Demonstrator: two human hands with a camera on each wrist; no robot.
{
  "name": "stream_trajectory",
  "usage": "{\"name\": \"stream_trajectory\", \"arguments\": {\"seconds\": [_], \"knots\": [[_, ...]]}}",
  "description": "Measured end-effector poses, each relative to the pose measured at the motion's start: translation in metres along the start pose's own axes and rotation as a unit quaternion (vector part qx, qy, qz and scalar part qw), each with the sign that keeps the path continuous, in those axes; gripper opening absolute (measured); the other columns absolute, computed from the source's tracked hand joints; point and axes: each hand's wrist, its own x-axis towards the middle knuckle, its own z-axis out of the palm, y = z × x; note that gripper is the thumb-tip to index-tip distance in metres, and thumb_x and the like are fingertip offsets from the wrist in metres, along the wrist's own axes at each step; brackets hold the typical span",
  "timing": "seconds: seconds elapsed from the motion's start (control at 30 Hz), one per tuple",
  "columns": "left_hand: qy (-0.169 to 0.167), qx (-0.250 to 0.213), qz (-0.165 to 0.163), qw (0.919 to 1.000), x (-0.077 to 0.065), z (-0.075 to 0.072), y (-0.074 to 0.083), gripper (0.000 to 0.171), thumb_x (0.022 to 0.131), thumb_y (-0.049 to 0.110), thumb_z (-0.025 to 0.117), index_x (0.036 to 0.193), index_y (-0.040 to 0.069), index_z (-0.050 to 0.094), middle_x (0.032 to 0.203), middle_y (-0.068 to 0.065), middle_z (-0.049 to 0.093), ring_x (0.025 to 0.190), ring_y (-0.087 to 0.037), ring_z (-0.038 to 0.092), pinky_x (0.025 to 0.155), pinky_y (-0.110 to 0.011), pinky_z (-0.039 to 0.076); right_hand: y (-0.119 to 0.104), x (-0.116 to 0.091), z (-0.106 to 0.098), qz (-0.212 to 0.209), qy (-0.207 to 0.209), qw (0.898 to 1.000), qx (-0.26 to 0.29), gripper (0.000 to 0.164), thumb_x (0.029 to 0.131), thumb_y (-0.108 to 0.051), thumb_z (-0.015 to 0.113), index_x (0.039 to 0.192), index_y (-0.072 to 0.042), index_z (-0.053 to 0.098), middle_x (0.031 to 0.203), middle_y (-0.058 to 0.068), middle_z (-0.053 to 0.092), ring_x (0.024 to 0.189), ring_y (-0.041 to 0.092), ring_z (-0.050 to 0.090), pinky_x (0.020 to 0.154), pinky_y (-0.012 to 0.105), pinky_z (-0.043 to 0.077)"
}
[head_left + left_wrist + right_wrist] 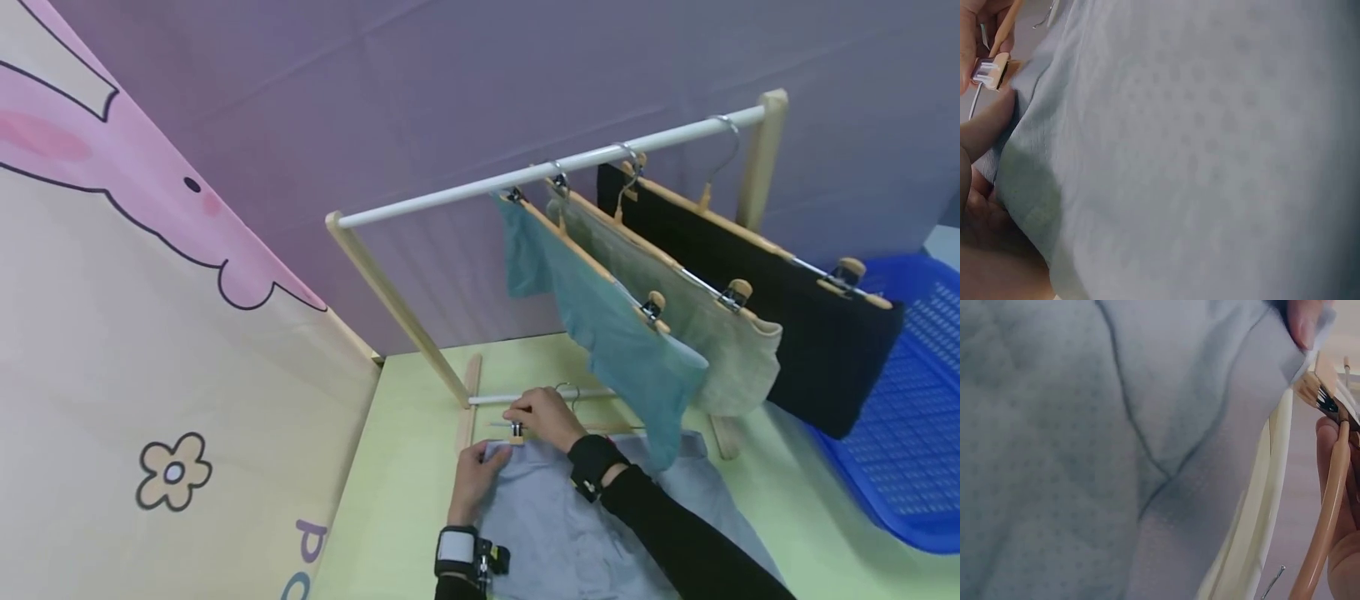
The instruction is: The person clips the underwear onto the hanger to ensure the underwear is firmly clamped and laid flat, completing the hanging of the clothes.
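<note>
The right hand curls its fingers round a wooden clip hanger that lies on the desk, pinching it at the clip end just in front of the rack's lower rail. The left hand sits beside it with its fingers bent, pinching the top corner of a grey garment right below that clip. In the left wrist view the clip shows as a small metal and wood piece, close to the cloth's edge but apart from it.

One grey garment lies flat on the desk, spread toward the person, its upper edge at the hanger. It is pale blue-grey, with a faint dotted weave and soft creases running across it.

One wooden drying rack with a white top bar stands on the desk behind the hands. Three hangers hang from that bar, each carrying one cloth: a teal cloth nearest, a beige cloth in the middle, a black cloth farthest. One blue plastic basket stands at the right edge of the desk. Each wrist bears a strapped camera, two in all.
</note>
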Motion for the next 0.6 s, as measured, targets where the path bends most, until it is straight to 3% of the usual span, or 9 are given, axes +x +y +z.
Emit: {"name": "stream_trajectory", "arguments": {"seconds": [0.13, 0.4, 0.5, 0.6], "knots": [[0.003, 0.001, -0.009, 1.0000, -0.0019, 0.0005, 0.0021, 0.024, 0.090, 0.026, 0.074, 0.094, 0.002, 0.074, 0.085, 0.000, 0.065, 0.078, -0.010, 0.053, 0.069, -0.024, 0.040, -0.0004, -0.0034, 0.0006, -0.006, -0.012, 1.000, -0.002, 0.015, 0.090, -0.022, 0.072, 0.085, -0.010, 0.080, 0.071, -0.004, 0.069, 0.057, 0.001, 0.053, 0.058, 0.021, 0.042], [-0.004, -0.010, -0.005, 0.9999, -0.0011, 0.0014, -0.0002, 0.024, 0.091, 0.023, 0.073, 0.102, 0.001, 0.075, 0.100, -0.007, 0.071, 0.089, -0.011, 0.057, 0.080, -0.027, 0.042, 0.0005, -0.0017, -0.0002, -0.002, 0.010, 1.000, 0.003, 0.011, 0.088, -0.023, 0.074, 0.086, -0.014, 0.081, 0.073, -0.004, 0.071, 0.062, 0.003, 0.059, 0.061, 0.022, 0.048], [0.008, -0.017, -0.012, 0.9998, -0.0004, 0.0018, -0.0001, 0.025, 0.092, 0.023, 0.072, 0.104, 0.001, 0.074, 0.099, -0.005, 0.070, 0.089, -0.011, 0.056, 0.078, -0.028, 0.042, 0.0005, -0.0018, -0.0003, -0.001, 0.001, 1.000, 0.013, 0.012, 0.089, -0.024, 0.073, 0.089, -0.015, 0.081, 0.074, -0.006, 0.070, 0.063, 0.002, 0.059, 0.063, 0.022, 0.048], [0.026, -0.032, -0.029, 0.9987, 0.0010, 0.0021, 0.0017, 0.028, 0.091, 0.025, 0.073, 0.099, -0.002, 0.073, 0.087, 0.000, 0.062, 0.079, -0.011, 0.050, 0.069, -0.025, 0.039, 0.0004, -0.0032, 0.0005, -0.006, -0.015, 1.000, 0.019, 0.015, 0.091, -0.026, 0.071, 0.088, -0.014, 0.080, 0.072, -0.005, 0.070, 0.059, 0.002, 0.056, 0.059, 0.023, 0.045]]}}
